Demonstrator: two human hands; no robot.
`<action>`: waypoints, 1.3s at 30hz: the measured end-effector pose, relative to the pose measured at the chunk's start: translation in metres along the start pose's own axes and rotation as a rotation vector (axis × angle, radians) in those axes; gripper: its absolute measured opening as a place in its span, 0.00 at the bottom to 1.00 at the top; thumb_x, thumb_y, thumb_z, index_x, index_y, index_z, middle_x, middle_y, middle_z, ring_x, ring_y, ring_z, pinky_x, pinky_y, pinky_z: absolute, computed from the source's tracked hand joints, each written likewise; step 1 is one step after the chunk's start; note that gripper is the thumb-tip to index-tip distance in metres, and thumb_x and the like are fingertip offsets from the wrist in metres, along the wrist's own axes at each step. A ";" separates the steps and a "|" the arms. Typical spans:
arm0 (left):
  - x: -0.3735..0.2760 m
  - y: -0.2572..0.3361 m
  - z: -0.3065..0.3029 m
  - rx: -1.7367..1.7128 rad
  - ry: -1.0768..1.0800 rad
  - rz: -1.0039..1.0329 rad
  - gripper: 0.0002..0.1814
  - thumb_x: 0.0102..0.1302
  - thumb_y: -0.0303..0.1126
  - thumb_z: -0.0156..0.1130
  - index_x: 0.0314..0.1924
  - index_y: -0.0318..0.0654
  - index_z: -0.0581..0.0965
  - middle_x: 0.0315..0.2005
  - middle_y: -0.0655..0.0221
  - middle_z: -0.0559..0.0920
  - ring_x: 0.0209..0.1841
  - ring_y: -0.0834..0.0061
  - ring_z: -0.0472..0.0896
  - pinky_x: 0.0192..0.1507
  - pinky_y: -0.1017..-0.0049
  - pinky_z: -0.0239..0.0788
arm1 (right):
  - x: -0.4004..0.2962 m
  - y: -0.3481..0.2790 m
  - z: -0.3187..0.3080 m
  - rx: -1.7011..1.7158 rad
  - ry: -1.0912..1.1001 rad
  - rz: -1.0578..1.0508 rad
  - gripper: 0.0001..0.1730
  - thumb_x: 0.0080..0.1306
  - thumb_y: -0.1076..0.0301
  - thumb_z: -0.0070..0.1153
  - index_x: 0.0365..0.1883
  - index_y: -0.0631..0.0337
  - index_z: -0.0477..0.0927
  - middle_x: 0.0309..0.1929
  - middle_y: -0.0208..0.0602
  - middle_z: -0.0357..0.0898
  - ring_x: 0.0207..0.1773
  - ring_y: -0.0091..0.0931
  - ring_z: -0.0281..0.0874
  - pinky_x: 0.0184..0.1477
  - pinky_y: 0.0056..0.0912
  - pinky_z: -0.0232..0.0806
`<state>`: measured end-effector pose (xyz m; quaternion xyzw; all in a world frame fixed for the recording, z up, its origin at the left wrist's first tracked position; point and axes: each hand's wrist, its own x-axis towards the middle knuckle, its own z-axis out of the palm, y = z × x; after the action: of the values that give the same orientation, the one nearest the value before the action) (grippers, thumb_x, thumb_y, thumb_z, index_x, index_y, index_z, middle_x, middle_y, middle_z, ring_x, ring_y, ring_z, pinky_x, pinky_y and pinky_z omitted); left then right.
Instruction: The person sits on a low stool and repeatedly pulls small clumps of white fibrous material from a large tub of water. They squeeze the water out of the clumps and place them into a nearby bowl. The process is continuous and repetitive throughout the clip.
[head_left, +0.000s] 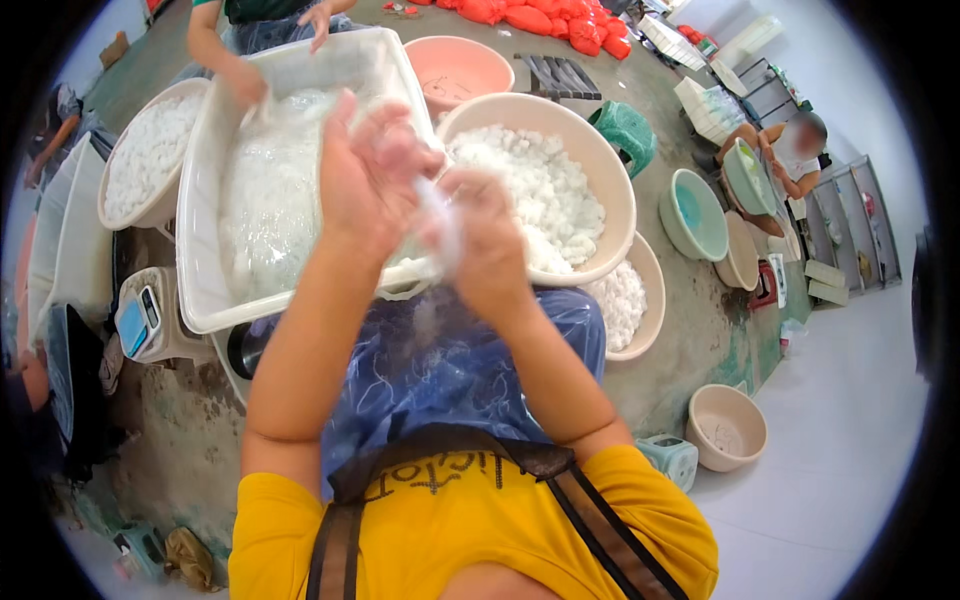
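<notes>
Above the near right corner of a large white plastic tub (196, 247), my two hands are raised close together. My left hand (367, 176) is palm up with its fingers curled; blur hides whether they grip anything. My right hand (487, 240) is closed around a thin, whitish, translucent strip (442, 225), smeared by motion. The strip reaches towards my left fingers. Clear wet film or liquid with white material (274, 217) lies in the tub. To the right, a beige basin (619, 217) holds white fluffy clumps (547, 187).
Across the tub, another person's hand (244, 82) reaches into it. A basin of white clumps (150, 157) stands left, above a kitchen scale (146, 322). Another filled basin (649, 322) sits low right. A pink basin (457, 67) and green stool (622, 135) are beyond. Someone sits far right.
</notes>
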<state>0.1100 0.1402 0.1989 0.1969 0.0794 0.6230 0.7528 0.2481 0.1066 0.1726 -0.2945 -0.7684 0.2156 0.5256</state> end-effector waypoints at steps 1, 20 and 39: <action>-0.005 -0.012 -0.019 -0.060 0.123 0.011 0.21 0.68 0.47 0.45 0.46 0.34 0.71 0.21 0.72 0.68 0.28 0.77 0.66 0.38 0.75 0.61 | 0.015 -0.004 -0.001 -0.113 0.158 0.020 0.07 0.58 0.75 0.52 0.30 0.59 0.82 0.37 0.40 0.74 0.36 0.27 0.74 0.40 0.28 0.64; -0.065 0.000 0.027 1.062 -0.102 0.023 0.08 0.65 0.30 0.53 0.40 0.33 0.73 0.31 0.71 0.76 0.33 0.83 0.72 0.38 0.83 0.63 | 0.018 -0.055 -0.053 -0.332 -0.278 0.066 0.04 0.55 0.71 0.57 0.25 0.62 0.77 0.40 0.38 0.79 0.39 0.31 0.79 0.37 0.29 0.71; -0.035 -0.024 0.003 0.848 -0.239 0.301 0.12 0.65 0.35 0.43 0.33 0.34 0.72 0.23 0.67 0.68 0.27 0.72 0.68 0.35 0.71 0.63 | -0.008 0.063 -0.012 0.134 0.107 0.378 0.20 0.66 0.68 0.48 0.55 0.60 0.62 0.42 0.40 0.76 0.35 0.23 0.71 0.34 0.24 0.64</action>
<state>0.1258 0.1019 0.1880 0.5671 0.2103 0.6109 0.5109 0.2762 0.1474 0.1314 -0.4089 -0.6545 0.3449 0.5343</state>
